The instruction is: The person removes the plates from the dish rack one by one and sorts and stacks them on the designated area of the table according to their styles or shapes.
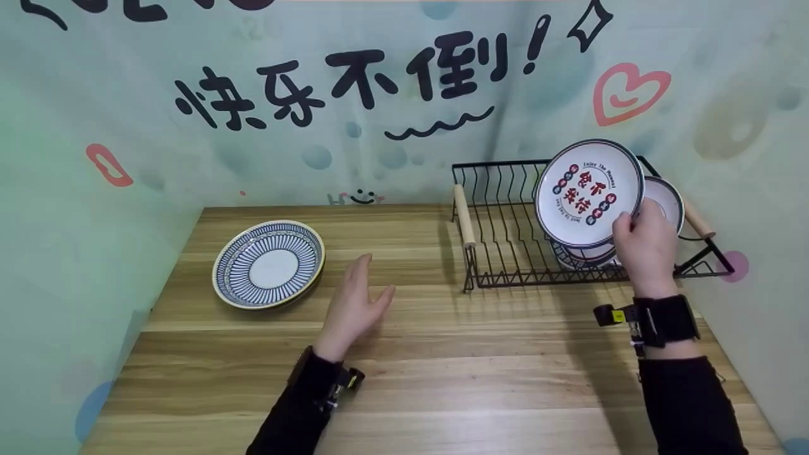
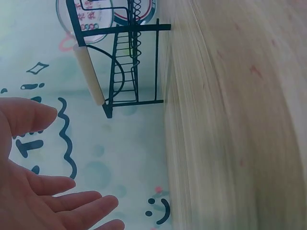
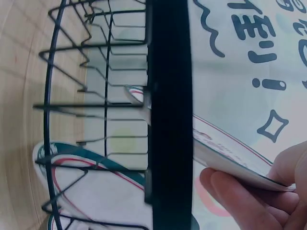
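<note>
My right hand pinches the rim of a round white plate with red and blue printing and a dark edge. The plate is tilted up over the right part of a black wire dish rack. In the right wrist view, thumb and fingers grip the plate's edge. Behind and below it, a second plate and a further dish are partly hidden in the rack. My left hand holds nothing, fingers extended and thumb apart, above the table to the right of a blue-striped dish.
The wooden table meets a printed backdrop at the back and sides. The rack stands at the back right, with wooden handles at both ends; its left slots show bare wires.
</note>
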{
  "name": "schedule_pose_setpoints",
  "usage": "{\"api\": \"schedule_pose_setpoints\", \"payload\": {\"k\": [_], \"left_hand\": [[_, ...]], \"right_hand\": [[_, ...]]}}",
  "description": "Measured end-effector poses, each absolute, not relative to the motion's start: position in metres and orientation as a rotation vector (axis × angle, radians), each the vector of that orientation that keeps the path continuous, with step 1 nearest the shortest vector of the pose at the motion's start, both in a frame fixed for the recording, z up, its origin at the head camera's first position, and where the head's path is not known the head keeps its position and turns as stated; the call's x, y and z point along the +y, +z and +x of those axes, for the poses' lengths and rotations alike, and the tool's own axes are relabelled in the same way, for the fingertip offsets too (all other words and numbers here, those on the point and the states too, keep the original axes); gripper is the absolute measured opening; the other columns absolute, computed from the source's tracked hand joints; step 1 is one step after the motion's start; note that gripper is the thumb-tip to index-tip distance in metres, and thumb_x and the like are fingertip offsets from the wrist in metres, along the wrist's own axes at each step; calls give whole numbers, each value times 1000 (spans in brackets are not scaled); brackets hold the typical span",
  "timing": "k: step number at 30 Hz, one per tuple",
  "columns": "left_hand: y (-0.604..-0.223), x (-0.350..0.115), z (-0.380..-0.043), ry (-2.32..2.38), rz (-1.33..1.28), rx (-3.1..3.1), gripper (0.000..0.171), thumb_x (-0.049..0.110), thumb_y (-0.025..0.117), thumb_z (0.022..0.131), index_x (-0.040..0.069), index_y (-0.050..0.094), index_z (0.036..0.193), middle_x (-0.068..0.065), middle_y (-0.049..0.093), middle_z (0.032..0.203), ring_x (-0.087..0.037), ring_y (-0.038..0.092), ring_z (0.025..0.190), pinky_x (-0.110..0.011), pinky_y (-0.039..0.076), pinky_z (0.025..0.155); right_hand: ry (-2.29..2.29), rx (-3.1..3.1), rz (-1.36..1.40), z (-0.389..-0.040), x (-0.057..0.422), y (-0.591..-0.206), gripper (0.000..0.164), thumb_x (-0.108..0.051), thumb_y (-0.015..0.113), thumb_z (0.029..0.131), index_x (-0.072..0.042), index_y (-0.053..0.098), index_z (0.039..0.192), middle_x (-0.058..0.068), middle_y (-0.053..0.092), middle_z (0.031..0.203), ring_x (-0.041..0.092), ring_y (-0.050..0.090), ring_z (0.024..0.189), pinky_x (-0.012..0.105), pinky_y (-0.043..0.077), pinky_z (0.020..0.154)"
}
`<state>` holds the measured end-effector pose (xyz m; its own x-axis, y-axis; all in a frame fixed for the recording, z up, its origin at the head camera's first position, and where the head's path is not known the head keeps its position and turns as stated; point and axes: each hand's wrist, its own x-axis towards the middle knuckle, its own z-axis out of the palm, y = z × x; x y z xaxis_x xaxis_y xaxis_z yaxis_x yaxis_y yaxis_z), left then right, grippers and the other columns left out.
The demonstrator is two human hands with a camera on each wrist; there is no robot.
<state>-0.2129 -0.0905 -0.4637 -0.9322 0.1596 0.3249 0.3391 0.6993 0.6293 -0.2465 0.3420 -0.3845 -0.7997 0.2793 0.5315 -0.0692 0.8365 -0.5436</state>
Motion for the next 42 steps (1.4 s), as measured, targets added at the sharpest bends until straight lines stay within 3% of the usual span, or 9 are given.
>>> {"api": "schedule_pose_setpoints", "payload": {"k": [7, 19, 32, 38, 42], "left_hand": [[-463, -83, -212, -1079, -437, -2637, 78, 29, 71, 89, -11, 33, 144, -34, 35, 147, -46, 36, 135, -54, 30, 113], [-452, -73, -213, -1151, -428, -2620, 86, 32, 72, 90, -11, 26, 148, -33, 32, 150, -44, 33, 138, -52, 28, 115], [-444, -65, -212, -1235, -440, -2581, 85, 34, 70, 91, -9, 27, 149, -29, 32, 151, -40, 34, 139, -49, 26, 116], [-440, -63, -213, -1247, -449, -2560, 84, 35, 69, 91, -8, 27, 149, -28, 33, 152, -39, 34, 139, -48, 26, 117], [-437, -61, -212, -1284, -450, -2551, 84, 33, 70, 91, -7, 26, 150, -27, 32, 152, -38, 33, 140, -49, 26, 116]], "right_hand": [[774, -2343, -140, -243, 335, -384, 27, -5, 49, 94, 11, 60, 113, 14, 52, 73, 21, 40, 57, 23, 25, 46], [916, -2336, -156, -235, 319, -382, 20, -7, 51, 95, 6, 61, 107, 2, 46, 58, 4, 35, 43, 18, 26, 37], [1091, -2249, -112, -224, 299, -386, 29, -3, 53, 95, 5, 62, 121, -1, 52, 59, 2, 40, 41, 17, 31, 35], [1138, -2192, -81, -220, 287, -389, 21, -1, 54, 94, 6, 64, 111, -2, 49, 56, 2, 39, 41, 17, 30, 35], [1189, -2171, -47, -217, 279, -391, 24, 0, 54, 94, 6, 64, 115, -2, 49, 55, 3, 37, 40, 17, 29, 35]]}}
